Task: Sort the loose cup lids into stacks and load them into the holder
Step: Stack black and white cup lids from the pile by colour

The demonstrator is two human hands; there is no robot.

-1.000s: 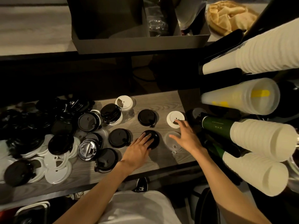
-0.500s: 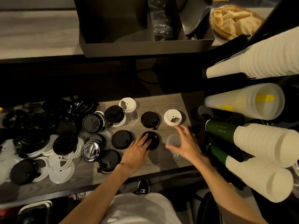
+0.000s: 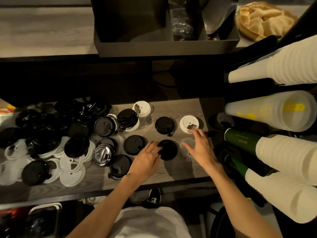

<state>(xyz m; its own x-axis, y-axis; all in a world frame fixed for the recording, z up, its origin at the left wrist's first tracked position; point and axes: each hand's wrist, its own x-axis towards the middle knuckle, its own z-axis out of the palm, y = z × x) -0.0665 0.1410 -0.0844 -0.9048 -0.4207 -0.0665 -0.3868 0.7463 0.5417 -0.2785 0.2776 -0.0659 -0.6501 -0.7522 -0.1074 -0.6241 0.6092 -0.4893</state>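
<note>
Grey wood-grain laminate forms the shelf (image 3: 171,172), matte and streaked, with a dark front edge. Across its left half lies a heap of round plastic lids (image 3: 51,134): glossy black domed ones piled over thin flat white ones with tear-shaped sip openings. Nearer the middle the lids lie singly or in short stacks. A black stack (image 3: 127,118) sits on a white lid, a lone white lid (image 3: 141,108) lies behind it, and a flat black lid (image 3: 135,145) lies just left of the left hand. One shiny lid (image 3: 102,153) catches the light and shows a small hinged tab. The left hand (image 3: 147,160) lies palm down, fingers straight and slightly spread, its fingertips touching the left rim of a smooth black lid (image 3: 169,149). The right hand (image 3: 200,148) is spread wide and holds nothing; whether it touches what lies under it cannot be told. Beneath its fingers lies a clear lid (image 3: 186,143), almost see-through against the wood. Behind that sits a second white lid (image 3: 188,123) with a notched sip hole, and left of it another black lid (image 3: 165,125) with a small tab hanging off its rim. On the right, sleeves of nested cups (image 3: 291,66) lie on their sides in a dark rack: ribbed white paper, a frosted clear sleeve with yellow print, and white stacks ending in a dark green cup. On the upper counter stands a dark grey divided box (image 3: 164,47), its cardboard-like walls plain and matte.
</note>
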